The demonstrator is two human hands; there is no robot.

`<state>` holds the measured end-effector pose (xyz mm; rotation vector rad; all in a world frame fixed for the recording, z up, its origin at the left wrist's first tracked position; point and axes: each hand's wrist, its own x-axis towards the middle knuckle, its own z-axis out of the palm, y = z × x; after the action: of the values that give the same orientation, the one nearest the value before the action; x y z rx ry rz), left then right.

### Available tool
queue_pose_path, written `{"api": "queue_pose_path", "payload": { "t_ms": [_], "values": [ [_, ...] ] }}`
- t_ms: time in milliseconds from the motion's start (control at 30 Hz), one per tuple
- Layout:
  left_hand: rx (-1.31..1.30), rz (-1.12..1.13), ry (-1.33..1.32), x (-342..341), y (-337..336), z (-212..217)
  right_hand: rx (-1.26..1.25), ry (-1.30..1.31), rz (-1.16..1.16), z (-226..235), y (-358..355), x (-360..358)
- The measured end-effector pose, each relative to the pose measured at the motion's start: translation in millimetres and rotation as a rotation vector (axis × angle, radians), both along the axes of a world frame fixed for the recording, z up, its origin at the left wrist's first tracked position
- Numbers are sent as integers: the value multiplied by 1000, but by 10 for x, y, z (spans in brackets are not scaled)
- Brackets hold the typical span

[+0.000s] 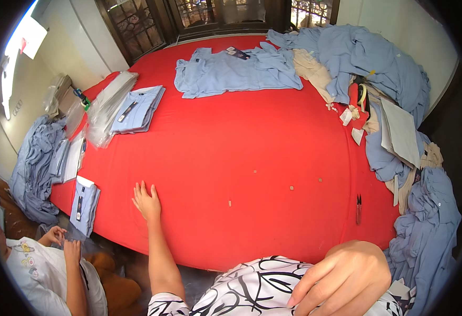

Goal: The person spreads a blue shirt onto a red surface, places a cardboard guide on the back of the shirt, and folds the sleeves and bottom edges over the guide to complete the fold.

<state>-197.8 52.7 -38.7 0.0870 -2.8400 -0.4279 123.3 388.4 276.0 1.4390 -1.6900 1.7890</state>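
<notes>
Left hand lies flat and empty, fingers spread, on the red table; right hand rests loosely curled, empty, at its near edge.

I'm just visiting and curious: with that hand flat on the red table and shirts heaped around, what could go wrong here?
The small snips lie loose near the table's front edge; a sweeping arm might knock them off. The left hand rests flat and empty on the red table. The shirt heap overhangs the right edge and could slide off.
</notes>
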Motion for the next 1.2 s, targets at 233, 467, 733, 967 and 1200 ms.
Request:
{"api": "queue_pose_path", "payload": {
  "t_ms": [233, 467, 733, 967, 1200],
  "values": [
    [47, -26, 50, -51, 98, -37, -224, 237, -410, -110, -385, -298],
    [31, -4, 33, -46, 82, -64, -357, 359, -561, -121, -820, -503],
    [48, 5, 8, -13, 47, -11, -391, 109, -448, -405, -495, -537],
    [24, 11, 25, -34, 60, -14, 16, -529, -841, -1868, -208, -1060],
    [66, 14, 18, -53, 97, 41, 72, -599, -1098, -2916, -208, -1153]
  ]
}}
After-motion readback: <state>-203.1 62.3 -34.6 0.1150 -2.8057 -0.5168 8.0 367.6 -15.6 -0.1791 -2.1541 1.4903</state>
